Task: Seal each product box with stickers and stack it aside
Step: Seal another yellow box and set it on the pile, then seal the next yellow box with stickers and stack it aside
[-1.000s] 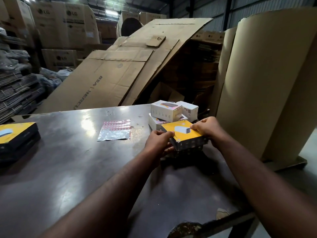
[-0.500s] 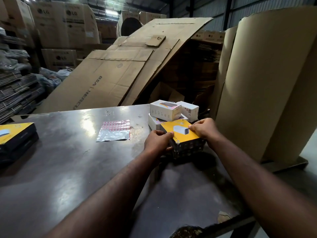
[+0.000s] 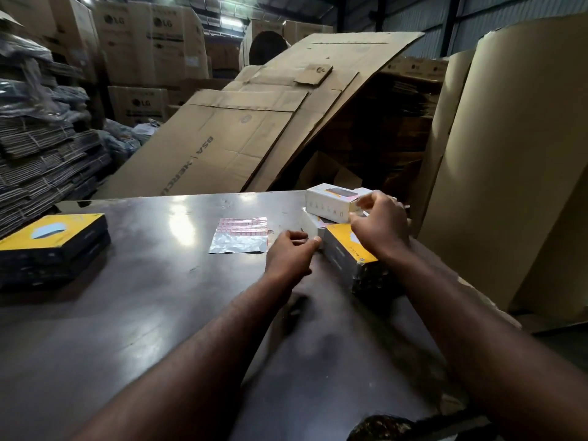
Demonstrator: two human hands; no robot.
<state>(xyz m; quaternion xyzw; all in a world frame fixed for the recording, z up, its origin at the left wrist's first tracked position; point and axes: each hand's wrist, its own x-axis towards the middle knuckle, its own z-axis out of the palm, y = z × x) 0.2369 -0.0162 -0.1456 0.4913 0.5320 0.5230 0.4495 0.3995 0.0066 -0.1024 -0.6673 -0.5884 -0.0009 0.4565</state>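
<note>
Flattened cardboard sheets (image 3: 241, 148) are leaned behind the steel table (image 3: 127, 313). Printed cartons (image 3: 149, 43) are stacked farther behind it, and a cardboard roll (image 3: 509, 154) is stood beside it.

Yellow-topped box (image 3: 348, 257), dark sides: lies flat near the right edge of the table (image 3: 143, 313), one corner toward me, far end under my right hand (image 3: 380, 226). White boxes (image 3: 329, 203) piled just behind it. Sticker sheet (image 3: 238, 235), silvery with pink-red rows, flat mid-table. Finished stack (image 3: 54, 243), two yellow-topped boxes, far left.
</note>
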